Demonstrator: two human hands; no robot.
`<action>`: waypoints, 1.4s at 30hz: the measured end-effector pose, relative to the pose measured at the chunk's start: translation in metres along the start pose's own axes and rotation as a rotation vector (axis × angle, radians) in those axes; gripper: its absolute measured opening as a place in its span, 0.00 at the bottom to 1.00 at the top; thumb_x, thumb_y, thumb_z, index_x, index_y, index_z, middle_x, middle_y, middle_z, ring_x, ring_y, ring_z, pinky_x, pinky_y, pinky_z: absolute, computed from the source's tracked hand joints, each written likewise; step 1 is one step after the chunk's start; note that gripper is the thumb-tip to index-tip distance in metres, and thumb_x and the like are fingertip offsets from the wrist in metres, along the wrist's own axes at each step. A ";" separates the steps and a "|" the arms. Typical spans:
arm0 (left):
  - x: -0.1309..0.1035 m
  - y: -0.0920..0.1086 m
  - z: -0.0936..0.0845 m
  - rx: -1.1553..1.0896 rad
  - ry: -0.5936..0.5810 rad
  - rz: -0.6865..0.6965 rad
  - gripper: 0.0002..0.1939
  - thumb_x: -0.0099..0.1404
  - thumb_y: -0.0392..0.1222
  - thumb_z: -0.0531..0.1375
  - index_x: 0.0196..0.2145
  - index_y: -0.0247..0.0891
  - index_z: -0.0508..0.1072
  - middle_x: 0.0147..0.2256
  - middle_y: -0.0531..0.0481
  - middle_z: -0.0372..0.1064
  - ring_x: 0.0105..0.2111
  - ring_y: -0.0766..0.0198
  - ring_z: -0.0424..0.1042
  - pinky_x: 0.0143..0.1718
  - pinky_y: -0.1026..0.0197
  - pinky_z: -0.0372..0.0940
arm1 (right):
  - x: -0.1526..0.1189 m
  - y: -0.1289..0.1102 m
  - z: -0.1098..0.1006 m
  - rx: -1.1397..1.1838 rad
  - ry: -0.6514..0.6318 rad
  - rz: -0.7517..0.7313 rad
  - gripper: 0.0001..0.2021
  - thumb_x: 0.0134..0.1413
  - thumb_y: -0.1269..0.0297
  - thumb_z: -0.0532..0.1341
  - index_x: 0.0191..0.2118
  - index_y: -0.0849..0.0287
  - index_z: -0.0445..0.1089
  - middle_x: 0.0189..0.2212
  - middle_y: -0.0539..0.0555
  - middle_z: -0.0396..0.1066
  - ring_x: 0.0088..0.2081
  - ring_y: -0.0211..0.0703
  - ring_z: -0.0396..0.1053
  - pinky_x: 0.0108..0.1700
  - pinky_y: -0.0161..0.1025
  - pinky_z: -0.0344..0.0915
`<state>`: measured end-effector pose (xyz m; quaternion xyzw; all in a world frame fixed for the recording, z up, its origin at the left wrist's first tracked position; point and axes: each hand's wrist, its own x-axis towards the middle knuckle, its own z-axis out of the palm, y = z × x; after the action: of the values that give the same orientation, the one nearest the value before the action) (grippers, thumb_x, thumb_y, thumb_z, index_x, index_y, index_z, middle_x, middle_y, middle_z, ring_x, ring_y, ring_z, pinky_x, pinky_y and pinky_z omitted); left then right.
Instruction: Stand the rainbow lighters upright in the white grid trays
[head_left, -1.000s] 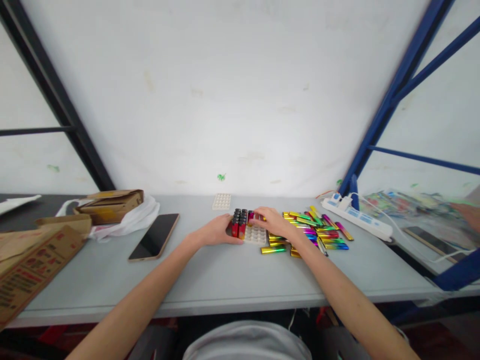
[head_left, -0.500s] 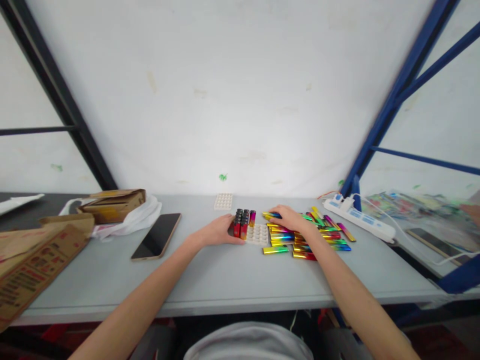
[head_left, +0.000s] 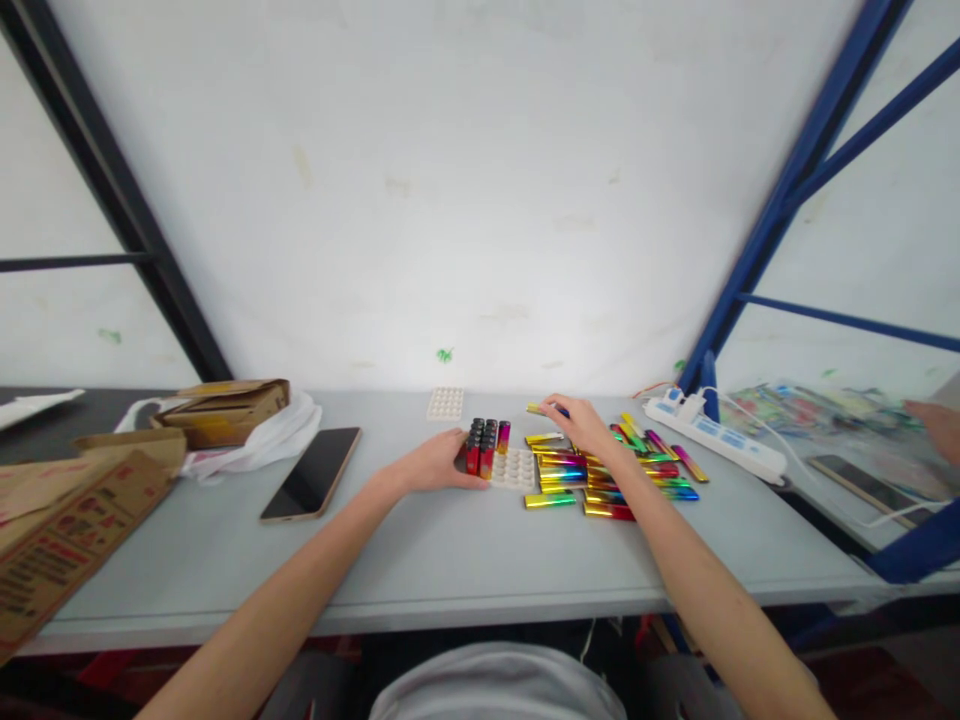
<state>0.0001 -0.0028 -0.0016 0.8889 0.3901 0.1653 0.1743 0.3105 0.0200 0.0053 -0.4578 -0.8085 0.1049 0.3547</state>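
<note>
Several upright red cylinders with black tops (head_left: 480, 455) stand at the left of a white tray with round hollows (head_left: 514, 468). My left hand (head_left: 439, 462) is curled round their left side, thumb in front and fingers behind. A purple and yellow cylinder (head_left: 503, 437) stands just right of them. My right hand (head_left: 583, 422) pinches one shiny yellow and blue piece (head_left: 537, 408), raised behind a heap of colourful metallic pieces (head_left: 562, 475) lying on the table.
Behind lies a second white tray (head_left: 447, 403). To the left are a phone (head_left: 312, 474), a cardboard box (head_left: 232, 410) in a white bag and another carton (head_left: 82, 510). A power strip (head_left: 716, 437) lies right. Another person's hand (head_left: 934, 425) shows at the far right.
My right hand has lifted a yellow and blue piece off the back of the heap and moved it slightly back. My left hand has stayed at the red cylinders. Another person's hand has moved further into view.
</note>
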 end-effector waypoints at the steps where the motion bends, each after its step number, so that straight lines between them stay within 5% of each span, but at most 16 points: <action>1: 0.000 0.000 0.000 -0.003 0.002 0.001 0.32 0.52 0.67 0.67 0.42 0.36 0.72 0.39 0.46 0.72 0.38 0.52 0.71 0.41 0.55 0.66 | 0.000 -0.002 0.001 0.037 0.042 0.015 0.19 0.67 0.51 0.54 0.42 0.58 0.77 0.37 0.55 0.79 0.37 0.47 0.72 0.44 0.41 0.63; 8: 0.000 -0.001 0.000 -0.010 -0.018 0.015 0.34 0.53 0.67 0.67 0.46 0.35 0.71 0.42 0.44 0.72 0.42 0.51 0.71 0.45 0.55 0.66 | 0.004 -0.006 0.024 0.419 0.212 0.236 0.24 0.55 0.39 0.62 0.32 0.59 0.73 0.19 0.48 0.64 0.23 0.39 0.60 0.27 0.35 0.57; 13: 0.000 -0.001 0.000 -0.002 -0.015 -0.002 0.33 0.53 0.67 0.67 0.43 0.36 0.71 0.40 0.45 0.71 0.40 0.52 0.71 0.44 0.55 0.65 | 0.002 -0.025 0.033 0.737 0.080 0.228 0.25 0.60 0.36 0.56 0.34 0.56 0.67 0.25 0.49 0.69 0.26 0.39 0.68 0.32 0.37 0.67; 16: -0.001 0.002 -0.001 -0.010 -0.017 -0.010 0.33 0.52 0.66 0.67 0.44 0.36 0.71 0.40 0.46 0.71 0.40 0.52 0.71 0.43 0.55 0.65 | 0.000 -0.037 0.036 0.889 -0.012 0.228 0.23 0.59 0.37 0.57 0.39 0.54 0.65 0.22 0.44 0.62 0.21 0.35 0.62 0.27 0.34 0.65; 19: -0.002 0.005 -0.003 -0.031 -0.019 -0.005 0.32 0.53 0.65 0.67 0.44 0.36 0.71 0.41 0.46 0.71 0.40 0.52 0.71 0.43 0.56 0.66 | -0.001 -0.043 0.039 0.906 -0.029 0.289 0.23 0.58 0.37 0.59 0.35 0.54 0.63 0.19 0.40 0.50 0.17 0.31 0.47 0.19 0.29 0.50; 22: -0.002 0.006 -0.003 -0.021 -0.027 -0.017 0.32 0.53 0.66 0.67 0.43 0.35 0.71 0.40 0.45 0.71 0.39 0.52 0.71 0.41 0.56 0.66 | 0.000 -0.044 0.042 0.853 0.005 0.387 0.28 0.59 0.33 0.53 0.27 0.56 0.59 0.17 0.42 0.47 0.17 0.31 0.44 0.18 0.30 0.42; 26: -0.001 0.005 -0.002 -0.010 -0.025 -0.030 0.33 0.52 0.66 0.67 0.43 0.35 0.71 0.38 0.46 0.71 0.39 0.52 0.71 0.40 0.56 0.66 | -0.002 -0.047 0.045 0.743 0.087 0.502 0.28 0.62 0.37 0.49 0.20 0.54 0.52 0.14 0.44 0.46 0.16 0.32 0.44 0.18 0.33 0.41; 32: 0.000 0.003 -0.001 0.006 -0.004 -0.001 0.32 0.52 0.67 0.66 0.42 0.36 0.72 0.38 0.46 0.72 0.38 0.51 0.72 0.41 0.56 0.65 | -0.004 -0.056 0.047 0.727 0.101 0.463 0.23 0.62 0.51 0.49 0.18 0.55 0.51 0.13 0.45 0.46 0.15 0.32 0.43 0.18 0.33 0.40; 38: -0.001 0.003 -0.002 0.007 -0.005 -0.016 0.32 0.52 0.67 0.67 0.42 0.36 0.72 0.37 0.47 0.71 0.37 0.52 0.72 0.39 0.56 0.65 | -0.003 -0.057 0.044 0.753 0.094 0.482 0.26 0.62 0.44 0.49 0.19 0.55 0.53 0.13 0.44 0.47 0.15 0.31 0.43 0.18 0.33 0.41; 42: -0.001 0.002 -0.001 -0.008 0.002 -0.005 0.31 0.51 0.67 0.67 0.41 0.37 0.72 0.37 0.47 0.71 0.37 0.53 0.72 0.39 0.57 0.66 | -0.004 -0.057 0.044 0.746 0.095 0.477 0.24 0.62 0.49 0.48 0.18 0.55 0.51 0.12 0.44 0.46 0.14 0.31 0.42 0.18 0.33 0.41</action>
<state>0.0005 -0.0046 0.0000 0.8870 0.3917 0.1675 0.1780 0.2446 -0.0084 -0.0004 -0.4764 -0.5699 0.4473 0.4981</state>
